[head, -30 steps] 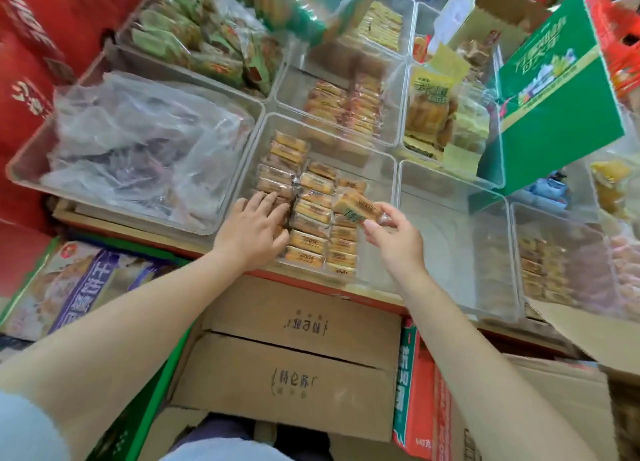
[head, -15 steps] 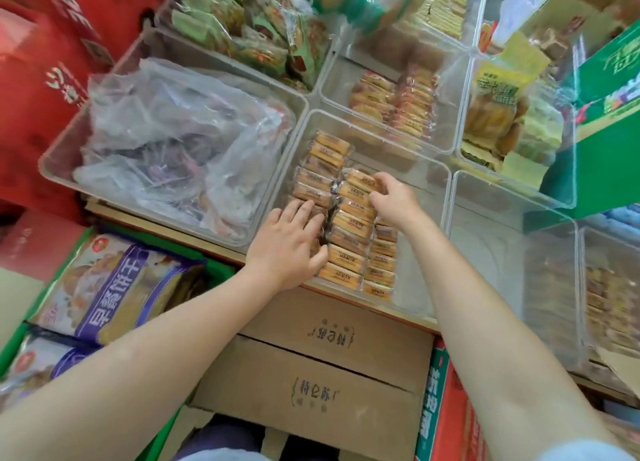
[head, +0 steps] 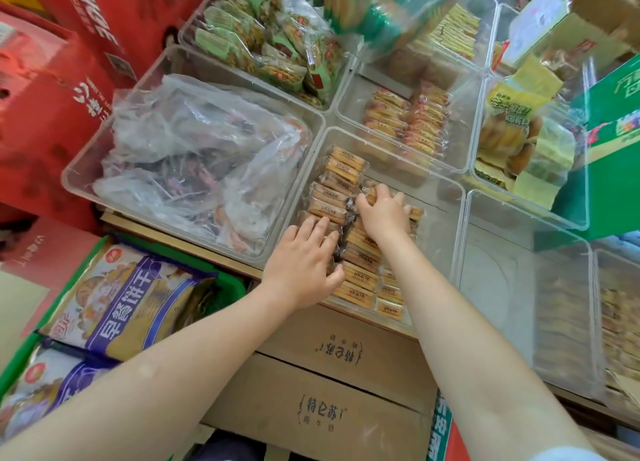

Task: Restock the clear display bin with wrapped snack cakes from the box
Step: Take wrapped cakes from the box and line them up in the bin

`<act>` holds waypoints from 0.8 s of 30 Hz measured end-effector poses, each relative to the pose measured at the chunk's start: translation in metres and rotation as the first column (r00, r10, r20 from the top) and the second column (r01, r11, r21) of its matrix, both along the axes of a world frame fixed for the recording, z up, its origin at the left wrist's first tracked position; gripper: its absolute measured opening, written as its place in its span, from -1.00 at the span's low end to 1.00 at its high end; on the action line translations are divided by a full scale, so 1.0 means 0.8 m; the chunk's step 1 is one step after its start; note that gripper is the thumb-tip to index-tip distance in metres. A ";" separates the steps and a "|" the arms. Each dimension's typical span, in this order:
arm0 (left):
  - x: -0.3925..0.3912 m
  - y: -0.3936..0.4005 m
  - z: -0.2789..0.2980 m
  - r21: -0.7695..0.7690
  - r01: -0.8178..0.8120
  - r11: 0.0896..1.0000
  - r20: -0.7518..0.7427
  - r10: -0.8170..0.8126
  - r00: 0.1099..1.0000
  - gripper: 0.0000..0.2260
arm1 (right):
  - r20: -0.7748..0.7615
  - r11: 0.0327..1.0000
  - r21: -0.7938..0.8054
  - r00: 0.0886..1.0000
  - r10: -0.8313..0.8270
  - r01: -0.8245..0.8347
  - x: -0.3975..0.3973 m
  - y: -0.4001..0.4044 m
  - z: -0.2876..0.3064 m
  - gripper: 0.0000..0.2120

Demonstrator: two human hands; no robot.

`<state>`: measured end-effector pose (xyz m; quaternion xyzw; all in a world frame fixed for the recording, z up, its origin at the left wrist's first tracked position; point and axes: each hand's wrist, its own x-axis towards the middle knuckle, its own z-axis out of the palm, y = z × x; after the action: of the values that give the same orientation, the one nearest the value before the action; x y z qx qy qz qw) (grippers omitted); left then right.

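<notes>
Right hand (head: 382, 214) moved deeper into clear bin (head: 446, 197), fingers curled on snack cake (head: 372, 195); left hand (head: 304, 261) flat, fingers spread, pressing nearer rows.

clear display bin (head: 438, 197): we see a transparent, square-cornered tub, centre of the shelf | wrapped snack cakes (head: 341, 175): we count orange-gold bars in clear wrappers, lying flat in rows along its left side; right side bare | box: we cannot tell which
</notes>
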<state>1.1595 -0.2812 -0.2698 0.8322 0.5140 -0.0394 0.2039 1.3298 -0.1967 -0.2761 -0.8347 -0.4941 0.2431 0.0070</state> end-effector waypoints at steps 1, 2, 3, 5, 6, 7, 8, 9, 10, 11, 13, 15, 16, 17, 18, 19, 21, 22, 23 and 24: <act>0.000 0.000 0.000 -0.001 0.001 1.000 0.002 -0.001 1.000 -0.38 | 0.018 1.000 0.004 1.000 0.004 -0.005 0.000 0.000 0.000 -0.52; 0.000 0.000 0.000 -0.002 0.002 1.000 0.004 -0.002 1.000 -0.38 | 0.035 1.000 0.001 0.999 0.006 -0.006 -0.002 0.001 0.001 -0.53; 0.000 0.001 0.000 -0.004 0.003 1.000 0.005 -0.003 1.000 -0.38 | 0.049 1.000 -0.012 0.999 0.004 -0.003 -0.004 0.003 0.002 -0.52; 0.000 0.001 0.000 -0.005 0.002 1.000 0.005 -0.002 1.000 -0.38 | 0.074 0.998 -0.065 0.997 -0.003 0.007 -0.009 0.008 0.006 -0.50; 0.000 0.001 0.000 -0.003 0.002 1.000 0.003 -0.002 1.000 -0.38 | 0.077 0.996 -0.094 0.997 0.000 0.008 -0.010 0.009 0.008 -0.48; 0.000 0.001 0.000 -0.002 0.001 1.000 0.001 -0.001 1.000 -0.38 | 0.071 0.993 -0.115 0.997 0.002 0.006 -0.010 0.011 0.010 -0.46; 0.000 0.001 0.000 -0.002 0.002 1.000 0.002 -0.002 1.000 -0.38 | 0.058 0.992 -0.126 0.998 0.000 0.007 -0.009 0.012 0.013 -0.45; 0.000 0.001 -0.001 -0.004 0.004 1.000 0.003 -0.004 1.000 -0.38 | 0.045 0.992 -0.127 0.999 -0.006 0.012 -0.006 0.013 0.016 -0.45; 0.000 0.001 -0.001 -0.006 0.006 1.000 0.001 -0.006 1.000 -0.38 | 0.041 0.993 -0.121 0.999 -0.014 0.019 -0.004 0.014 0.019 -0.46; 0.000 0.000 -0.002 -0.004 0.006 1.000 -0.002 -0.006 1.000 -0.38 | 0.050 0.994 -0.109 0.999 -0.018 0.023 -0.001 0.015 0.021 -0.48; 0.000 0.001 -0.003 0.004 0.004 1.000 0.001 -0.004 1.000 -0.38 | 0.082 0.996 -0.090 0.996 -0.019 0.026 0.004 0.017 0.025 -0.51; -0.001 0.000 -0.004 0.007 0.002 1.000 0.005 -0.002 1.000 -0.38 | 0.080 0.995 -0.098 0.997 -0.012 0.020 0.008 0.016 0.024 -0.51; 0.000 -0.001 -0.005 0.010 0.000 1.000 0.005 0.000 1.000 -0.38 | 0.064 0.993 -0.115 0.998 0.001 0.006 0.010 0.014 0.020 -0.51; 0.000 0.000 -0.005 0.012 -0.002 1.000 0.008 0.002 1.000 -0.38 | 0.046 0.991 -0.131 0.999 0.021 -0.015 0.011 0.011 0.016 -0.49; 0.000 0.000 -0.004 0.011 -0.002 1.000 0.010 0.002 1.000 -0.38 | 0.027 0.990 -0.137 0.999 0.044 -0.040 0.011 0.007 0.012 -0.47; 0.000 0.000 -0.004 0.008 -0.002 1.000 0.010 0.002 1.000 -0.38 | 0.015 0.989 -0.129 0.997 0.070 -0.067 0.012 0.004 0.007 -0.44; 0.001 0.001 -0.003 0.003 -0.005 1.000 0.007 0.005 1.000 -0.39 | 0.026 0.989 -0.102 0.993 0.111 -0.108 0.011 -0.004 -0.001 -0.40; 0.000 0.000 -0.004 0.003 -0.005 1.000 0.006 0.005 1.000 -0.39 | 0.053 0.988 -0.093 0.990 0.129 -0.124 0.010 -0.009 -0.004 -0.39; 0.001 0.000 -0.003 0.004 -0.004 1.000 0.003 0.004 1.000 -0.39 | 0.091 0.986 -0.087 0.985 0.150 -0.142 0.010 -0.013 -0.006 -0.38; 0.001 0.000 -0.003 0.005 -0.001 1.000 -0.003 0.001 1.000 -0.39 | 0.129 0.983 -0.082 0.976 0.175 -0.166 0.009 -0.018 -0.008 -0.37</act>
<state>1.1602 -0.2809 -0.2725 0.8324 0.5149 -0.0393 0.2012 1.3368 -0.2115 -0.2828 -0.8035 -0.5545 0.2028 -0.0768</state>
